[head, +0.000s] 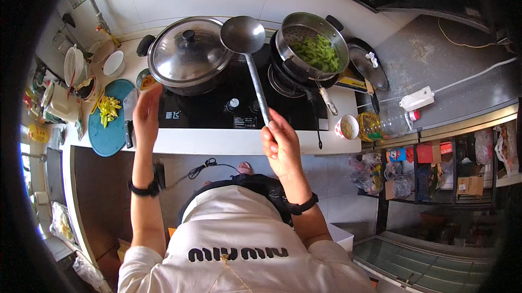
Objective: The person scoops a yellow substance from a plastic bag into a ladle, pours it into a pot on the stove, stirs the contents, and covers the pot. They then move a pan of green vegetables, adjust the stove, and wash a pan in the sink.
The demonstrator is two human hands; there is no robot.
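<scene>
My right hand (281, 140) grips the handle of a metal ladle (243, 34). The ladle's bowl is raised in front of the gap between a lidded steel pot (189, 58) and a steel strainer pot (314, 62). Chopped green vegetables (320, 52) lie inside the strainer pot, which sits over a dark pan on the right burner. My left hand (147, 111) is beside a small bowl of orange-brown food (145, 80), partly covering it; its fingertips are blurred. Just left of that hand, a kitchen knife (129, 117) lies on a teal cutting board (110, 130) with cut yellow-green vegetables (109, 110).
The black cooktop (204, 109) spans the counter's middle. On the right are a small dotted bowl (347, 127), an oil bottle (381, 126), a power strip (416, 98) and a black lid (369, 64). A white bowl (114, 64) and several containers stand at left. A cable (202, 166) hangs below.
</scene>
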